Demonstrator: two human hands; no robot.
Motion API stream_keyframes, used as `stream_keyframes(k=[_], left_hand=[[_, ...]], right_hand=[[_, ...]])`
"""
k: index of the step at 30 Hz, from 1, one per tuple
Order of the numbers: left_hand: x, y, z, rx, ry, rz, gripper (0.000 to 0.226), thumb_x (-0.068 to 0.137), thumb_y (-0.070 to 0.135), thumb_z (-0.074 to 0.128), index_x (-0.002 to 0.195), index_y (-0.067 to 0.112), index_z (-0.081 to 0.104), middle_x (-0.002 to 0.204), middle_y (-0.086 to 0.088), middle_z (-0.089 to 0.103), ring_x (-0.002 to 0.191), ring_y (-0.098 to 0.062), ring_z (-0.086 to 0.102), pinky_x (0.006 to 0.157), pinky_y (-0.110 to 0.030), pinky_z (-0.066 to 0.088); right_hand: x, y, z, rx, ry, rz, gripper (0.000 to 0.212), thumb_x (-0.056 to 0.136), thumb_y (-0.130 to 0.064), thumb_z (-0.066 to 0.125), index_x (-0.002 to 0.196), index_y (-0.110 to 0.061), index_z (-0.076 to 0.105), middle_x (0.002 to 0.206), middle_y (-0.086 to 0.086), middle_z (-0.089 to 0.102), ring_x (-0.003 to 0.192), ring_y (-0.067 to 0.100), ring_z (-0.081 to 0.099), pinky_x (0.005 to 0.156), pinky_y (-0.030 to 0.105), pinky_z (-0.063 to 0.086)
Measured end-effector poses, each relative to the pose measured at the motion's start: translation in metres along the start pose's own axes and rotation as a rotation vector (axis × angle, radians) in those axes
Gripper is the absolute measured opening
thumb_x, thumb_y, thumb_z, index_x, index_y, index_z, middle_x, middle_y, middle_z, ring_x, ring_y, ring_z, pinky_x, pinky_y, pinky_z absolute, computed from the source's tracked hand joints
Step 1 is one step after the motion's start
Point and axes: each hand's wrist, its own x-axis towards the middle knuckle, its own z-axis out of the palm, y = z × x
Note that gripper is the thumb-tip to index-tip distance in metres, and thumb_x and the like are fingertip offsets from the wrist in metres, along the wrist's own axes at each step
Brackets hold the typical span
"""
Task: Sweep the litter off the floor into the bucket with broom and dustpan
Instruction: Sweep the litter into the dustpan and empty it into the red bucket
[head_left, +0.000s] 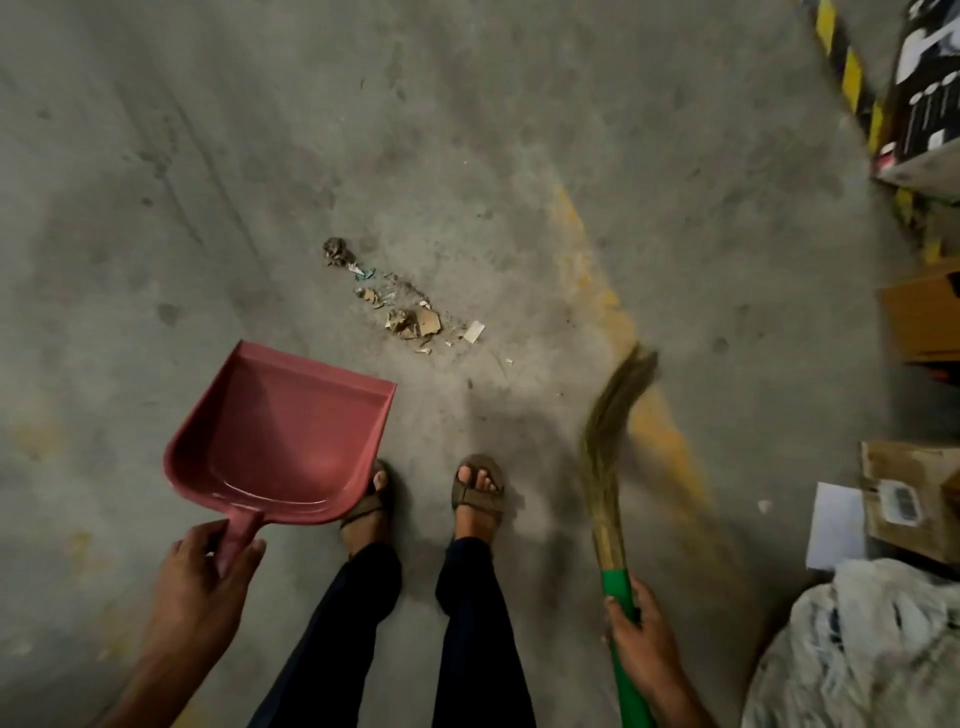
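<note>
The left hand grips the handle of the red dustpan at 8 o'clock; the right hand wraps the green handle of the broom at 4 o'clock. The litter lies at 12 o'clock beyond both sandalled feet, on bare floor. Cardboard boxes and a white sack crowd 3 to 5 o'clock.

No text, brand or number can be read anywhere. The dark printed box far ahead of the right hand carries white marks too blurred to make out. The cardboard carton just beyond that hand bears a small label, also illegible. The white sheet beside it looks blank.
</note>
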Motion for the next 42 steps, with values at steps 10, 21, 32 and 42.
stream_keyframes(k=[10, 21, 32, 42], left_hand=[[-0.002, -0.023, 0.006, -0.023, -0.014, 0.006, 0.03, 0.086, 0.022, 0.072, 0.112, 0.014, 0.061, 0.103, -0.009, 0.061, 0.083, -0.023, 0.062, 0.072, -0.043, 0.053], [-0.012, -0.046, -0.012, -0.079, 0.015, -0.042, 0.026, 0.086, 0.023, 0.071, 0.11, 0.019, 0.06, 0.098, -0.005, 0.063, 0.081, -0.02, 0.063, 0.07, -0.046, 0.055], [-0.027, -0.05, 0.01, -0.163, 0.008, -0.083, 0.025, 0.087, 0.017, 0.07, 0.109, 0.013, 0.059, 0.097, -0.006, 0.064, 0.081, -0.02, 0.062, 0.066, -0.035, 0.049], [-0.028, -0.053, 0.015, -0.203, 0.053, -0.089, 0.025, 0.086, 0.013, 0.071, 0.109, 0.011, 0.059, 0.097, -0.006, 0.061, 0.082, -0.02, 0.06, 0.067, -0.033, 0.046]], right_hand=[[-0.009, -0.087, 0.113, -0.029, -0.28, -0.198, 0.052, 0.095, -0.022, 0.056, 0.144, -0.03, 0.042, 0.084, 0.006, 0.067, 0.047, 0.012, 0.058, 0.043, 0.028, 0.05], [-0.058, -0.065, 0.073, 0.072, -0.254, -0.347, 0.052, 0.094, -0.018, 0.063, 0.13, -0.052, 0.046, 0.103, -0.01, 0.07, 0.073, 0.013, 0.068, 0.068, 0.039, 0.059], [0.019, -0.05, 0.031, -0.188, -0.022, -0.149, 0.049, 0.093, -0.02, 0.063, 0.14, -0.024, 0.048, 0.093, 0.015, 0.07, 0.072, 0.033, 0.067, 0.065, 0.045, 0.059], [0.017, -0.165, 0.116, -0.398, -0.133, -0.482, 0.063, 0.089, -0.029, 0.065, 0.148, -0.022, 0.042, 0.135, 0.01, 0.06, 0.118, 0.028, 0.06, 0.096, 0.031, 0.048]])
